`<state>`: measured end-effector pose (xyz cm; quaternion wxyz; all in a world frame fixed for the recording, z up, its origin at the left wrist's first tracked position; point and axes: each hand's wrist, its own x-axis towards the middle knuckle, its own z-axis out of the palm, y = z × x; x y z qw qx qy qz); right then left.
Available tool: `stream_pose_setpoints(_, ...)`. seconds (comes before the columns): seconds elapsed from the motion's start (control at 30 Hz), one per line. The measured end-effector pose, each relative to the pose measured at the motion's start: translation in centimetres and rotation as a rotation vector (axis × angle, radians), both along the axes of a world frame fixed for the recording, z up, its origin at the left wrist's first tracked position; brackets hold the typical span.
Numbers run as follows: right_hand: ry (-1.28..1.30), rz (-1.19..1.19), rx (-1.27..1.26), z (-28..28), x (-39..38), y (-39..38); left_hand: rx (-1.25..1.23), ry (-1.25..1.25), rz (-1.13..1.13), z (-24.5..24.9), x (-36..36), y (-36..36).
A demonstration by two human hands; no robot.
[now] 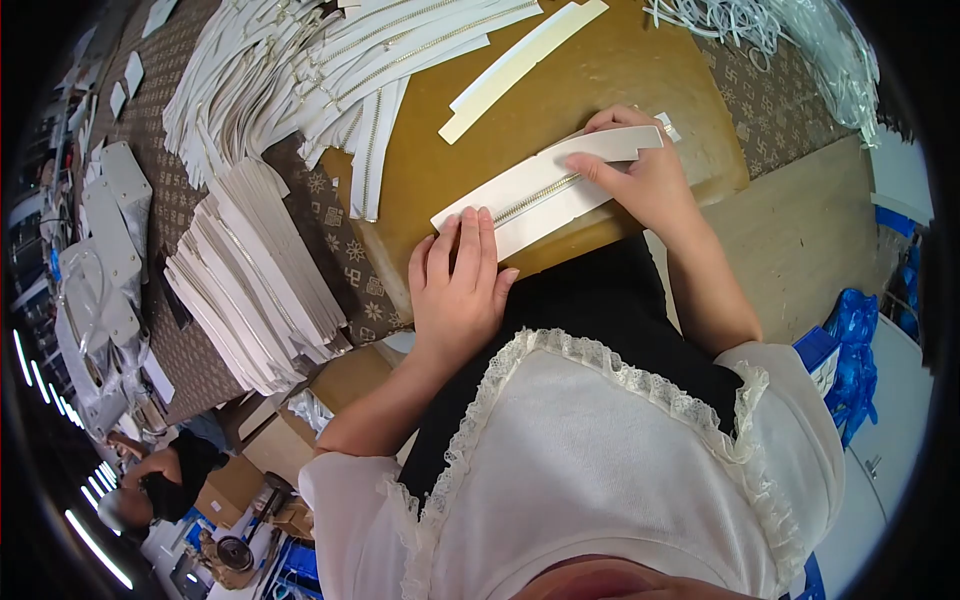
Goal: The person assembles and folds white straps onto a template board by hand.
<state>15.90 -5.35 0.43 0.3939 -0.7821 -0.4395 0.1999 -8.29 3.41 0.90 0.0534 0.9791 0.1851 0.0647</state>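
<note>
A white zipper strip (540, 222) with a gold metal zipper along its middle lies slantwise on a brown board (590, 80). My left hand (460, 285) rests on its left end, fingers stretched out flat over the strip. At the other end my right hand (640, 180) grips it, thumb on top and the other fingers curled over the far edge. A notch shows in the strip beside this thumb. Beyond the strip, a cream strip (520, 72) with a white edge lies on the board.
Many loose white zipper strips (260, 80) spread across the patterned tabletop at back left. A stack of zipper pieces (255, 280) stands left of the board. Thin white cords (725, 25) and clear plastic (815, 60) lie back right. Another person (165, 475) is far left.
</note>
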Motion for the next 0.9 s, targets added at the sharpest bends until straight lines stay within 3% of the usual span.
stream_pose_setpoints(0.17,0.049,-0.04,0.024,0.1,0.2,-0.2,0.11,0.081,-0.054,0.6,0.5,0.1)
stream_pose_setpoints(0.3,-0.16,-0.056,0.161,0.0,2.0,-0.7,0.158,0.112,-0.079,0.9,0.8,0.1)
stream_pose_setpoints(0.4,0.09,-0.09,0.026,0.7,2.7,-0.8,0.168,0.13,-0.09,1.1,1.0,0.1)
stream_pose_setpoints(0.9,-0.058,-0.096,0.004,0.1,2.6,-0.3,0.053,0.108,-0.075,1.7,0.8,0.2)
